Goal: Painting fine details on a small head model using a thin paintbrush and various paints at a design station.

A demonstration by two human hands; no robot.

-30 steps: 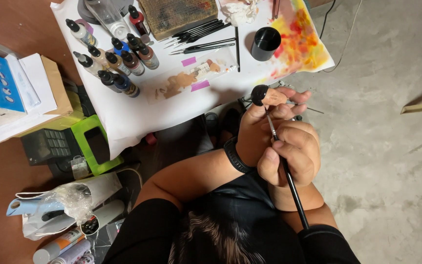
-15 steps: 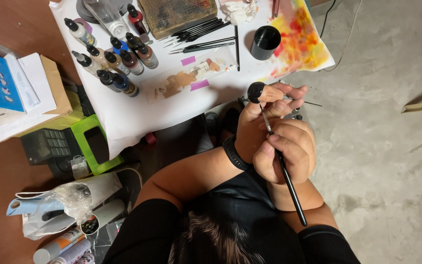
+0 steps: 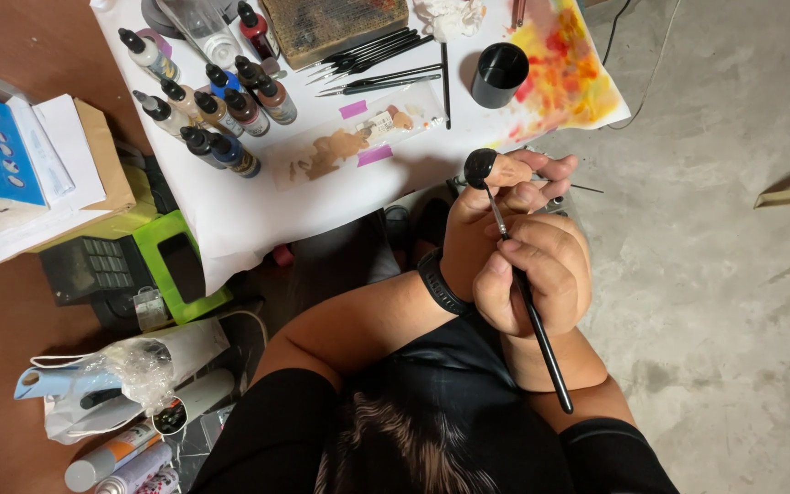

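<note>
the left hand [image 3: 505, 197] gripped a small figure head [image 3: 491, 168] with black hair, near the counter [image 3: 258, 215] edge. at its five o'clock, the right hand [image 3: 532, 274] pinched a black paintbrush [image 3: 532, 316], its tip touching the figure head.

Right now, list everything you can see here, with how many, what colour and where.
Round object: one, black, at left fingertips.
Brush: one, black handle, in right hand, tip by the round object.
Dropper bottles: about a dozen, dark caps, on white sheet.
Spare brushes: several, black, beside cup.
Cup: one, black, near stained paper.
Stained paper: one, yellow-red.
White sheet: one, under the supplies.
Calculator: one, black with green casing, left.
Spray cans: two, bottom left.
Wristband: one, black, left wrist.
Left hand: bare.
Right hand: bare.
</note>
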